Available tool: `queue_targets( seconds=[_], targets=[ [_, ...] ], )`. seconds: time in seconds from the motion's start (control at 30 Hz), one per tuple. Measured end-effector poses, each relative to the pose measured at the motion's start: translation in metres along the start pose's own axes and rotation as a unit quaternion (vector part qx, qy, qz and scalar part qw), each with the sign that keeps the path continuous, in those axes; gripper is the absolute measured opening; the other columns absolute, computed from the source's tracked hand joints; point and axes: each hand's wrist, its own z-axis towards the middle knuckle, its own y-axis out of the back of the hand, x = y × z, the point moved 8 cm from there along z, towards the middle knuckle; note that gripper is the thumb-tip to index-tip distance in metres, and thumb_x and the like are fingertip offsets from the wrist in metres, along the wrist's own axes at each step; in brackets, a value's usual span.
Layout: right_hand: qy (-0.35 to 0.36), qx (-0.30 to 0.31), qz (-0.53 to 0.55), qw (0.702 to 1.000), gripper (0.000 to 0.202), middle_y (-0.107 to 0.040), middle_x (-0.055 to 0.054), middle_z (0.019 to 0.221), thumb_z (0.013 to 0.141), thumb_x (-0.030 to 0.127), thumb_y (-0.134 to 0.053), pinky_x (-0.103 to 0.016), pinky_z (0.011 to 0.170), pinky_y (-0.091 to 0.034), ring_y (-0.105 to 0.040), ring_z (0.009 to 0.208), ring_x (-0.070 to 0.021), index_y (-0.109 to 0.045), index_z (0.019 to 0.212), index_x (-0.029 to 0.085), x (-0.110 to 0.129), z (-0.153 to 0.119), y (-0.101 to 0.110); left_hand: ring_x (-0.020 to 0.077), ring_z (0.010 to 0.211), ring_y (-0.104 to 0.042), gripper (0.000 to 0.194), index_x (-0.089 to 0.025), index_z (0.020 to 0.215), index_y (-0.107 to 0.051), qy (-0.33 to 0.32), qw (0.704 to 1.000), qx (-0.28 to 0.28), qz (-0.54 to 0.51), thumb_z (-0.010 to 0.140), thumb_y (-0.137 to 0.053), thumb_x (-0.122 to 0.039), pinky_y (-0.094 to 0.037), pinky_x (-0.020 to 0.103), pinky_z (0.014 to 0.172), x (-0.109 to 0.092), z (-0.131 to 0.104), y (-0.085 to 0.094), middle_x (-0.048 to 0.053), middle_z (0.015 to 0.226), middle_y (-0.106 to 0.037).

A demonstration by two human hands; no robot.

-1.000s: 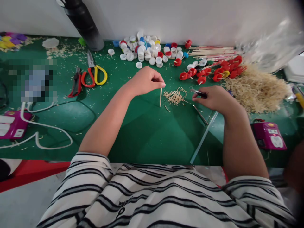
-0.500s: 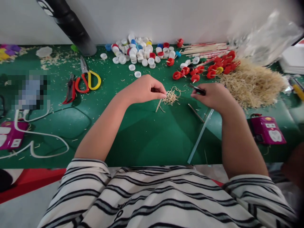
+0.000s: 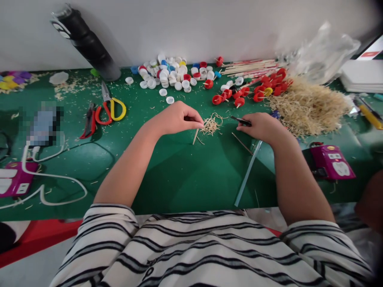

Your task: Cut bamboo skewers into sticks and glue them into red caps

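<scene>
My left hand (image 3: 179, 116) pinches a short thin wooden stick (image 3: 195, 136) between thumb and fingertips, its lower end slanting down to the green tabletop. Just right of those fingertips lies a small heap of curled wood shavings (image 3: 213, 124). In my right hand (image 3: 259, 124) is a black-handled knife (image 3: 243, 120), its dark tip pointing left past the shavings; most of the handle is hidden in the fingers. Below that hand a thin dark rod (image 3: 241, 143) and a clear bluish strip (image 3: 248, 173) lie on the table.
Bottle caps (image 3: 170, 75) are heaped at the back, with red caps on sticks (image 3: 239, 102) to their right. A big pile of shavings (image 3: 311, 105) lies right. Scissors (image 3: 111, 105), red-handled pliers (image 3: 89, 123), a black bottle (image 3: 92, 48) and a purple power socket (image 3: 333, 161) stand or lie around.
The view has shifted slightly, so the whole scene sits a little lower. Both hands keep their holds on the stick and the knife, with hardly any movement.
</scene>
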Motion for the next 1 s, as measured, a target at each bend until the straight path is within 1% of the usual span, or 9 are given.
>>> queue_targets(
  seconds=[0.17, 0.27, 0.33, 0.47, 0.57, 0.67, 0.77, 0.93, 1.0],
  targets=[
    [-0.04, -0.042, -0.005, 0.998, 0.031, -0.079, -0.01, 0.101, 0.103, 0.046, -0.057, -0.033, 0.059, -0.03, -0.066, 0.084, -0.0247, -0.077, 0.11, 0.023, 0.03, -0.003, -0.001, 0.0126, 0.069, -0.062, 0.02, -0.024, 0.093, -0.088, -0.001, 1.0, -0.001, -0.007, 0.088, -0.078, -0.041, -0.046, 0.03, 0.065, 0.002, 0.001, -0.001, 0.005, 0.088, -0.083],
    [-0.04, -0.072, 0.028, 0.996, 0.034, -0.08, -0.011, 0.104, 0.106, 0.044, -0.053, -0.033, 0.061, -0.029, -0.067, 0.086, -0.0255, -0.077, 0.119, 0.025, 0.048, -0.002, 0.0, 0.0127, 0.069, -0.062, 0.02, -0.024, 0.093, -0.088, -0.003, 1.0, -0.005, -0.001, 0.088, -0.078, -0.041, -0.046, 0.031, 0.065, 0.003, 0.001, -0.001, 0.004, 0.087, -0.083],
    [-0.033, -0.086, 0.054, 0.994, 0.035, -0.08, -0.011, 0.103, 0.107, 0.044, -0.052, -0.033, 0.061, -0.029, -0.066, 0.085, -0.0255, -0.077, 0.119, 0.025, 0.054, -0.001, 0.002, 0.013, 0.07, -0.064, 0.02, -0.025, 0.093, -0.088, -0.007, 1.0, -0.005, 0.0, 0.089, -0.077, -0.042, -0.047, 0.031, 0.066, 0.002, 0.001, 0.0, 0.004, 0.088, -0.084],
    [-0.067, -0.138, 0.09, 0.984, 0.037, -0.077, -0.012, 0.095, 0.106, 0.047, -0.05, -0.034, 0.06, -0.029, -0.062, 0.079, -0.0242, -0.077, 0.11, 0.022, 0.036, -0.004, 0.015, 0.015, 0.075, -0.07, 0.023, -0.027, 0.102, -0.089, -0.007, 1.0, 0.029, -0.001, 0.093, -0.074, -0.042, -0.051, 0.031, 0.07, 0.001, -0.002, -0.001, 0.005, 0.099, -0.087],
    [-0.09, -0.111, 0.074, 0.987, 0.031, -0.074, -0.01, 0.088, 0.101, 0.045, -0.055, -0.034, 0.059, -0.029, -0.056, 0.072, -0.022, -0.075, 0.099, 0.022, 0.022, -0.006, 0.013, 0.0137, 0.074, -0.069, 0.025, -0.028, 0.11, -0.089, -0.008, 0.999, 0.041, 0.008, 0.096, -0.069, -0.037, -0.051, 0.031, 0.072, 0.0, -0.003, -0.001, 0.004, 0.105, -0.087],
    [-0.047, -0.067, 0.077, 0.994, 0.026, -0.07, -0.007, 0.083, 0.098, 0.044, -0.059, -0.033, 0.06, -0.029, -0.052, 0.069, -0.02, -0.073, 0.095, 0.023, 0.028, -0.004, 0.004, 0.0129, 0.076, -0.069, 0.026, -0.028, 0.111, -0.089, -0.024, 0.999, 0.027, 0.018, 0.096, -0.068, -0.034, -0.052, 0.03, 0.073, -0.002, -0.003, 0.002, 0.004, 0.108, -0.087],
    [0.003, -0.047, 0.132, 0.99, 0.031, -0.064, -0.003, 0.074, 0.1, 0.049, -0.057, -0.033, 0.062, -0.031, -0.05, 0.066, -0.0183, -0.068, 0.086, 0.023, 0.04, -0.004, -0.001, 0.0135, 0.077, -0.071, 0.026, -0.028, 0.111, -0.089, -0.022, 0.999, 0.024, 0.017, 0.095, -0.069, -0.035, -0.053, 0.03, 0.072, -0.001, -0.003, 0.002, 0.004, 0.103, -0.087],
    [0.02, -0.084, 0.204, 0.975, 0.037, -0.055, 0.0, 0.066, 0.099, 0.053, -0.057, -0.034, 0.062, -0.031, -0.046, 0.062, -0.0167, -0.056, 0.076, 0.024, 0.044, -0.012, 0.011, 0.0131, 0.074, -0.072, 0.028, -0.027, 0.114, -0.088, -0.008, 1.0, 0.023, 0.013, 0.095, -0.068, -0.035, -0.057, 0.03, 0.074, 0.001, -0.004, 0.005, 0.004, 0.1, -0.087],
    [0.045, -0.084, 0.23, 0.968, 0.041, -0.055, -0.001, 0.067, 0.101, 0.058, -0.051, -0.033, 0.063, -0.032, -0.048, 0.064, -0.0171, -0.059, 0.079, 0.024, 0.05, -0.019, 0.014, 0.0136, 0.075, -0.073, 0.028, -0.027, 0.114, -0.088, -0.008, 1.0, 0.015, 0.018, 0.096, -0.068, -0.035, -0.057, 0.03, 0.075, 0.002, -0.004, 0.006, 0.004, 0.099, -0.087]
  ],
)
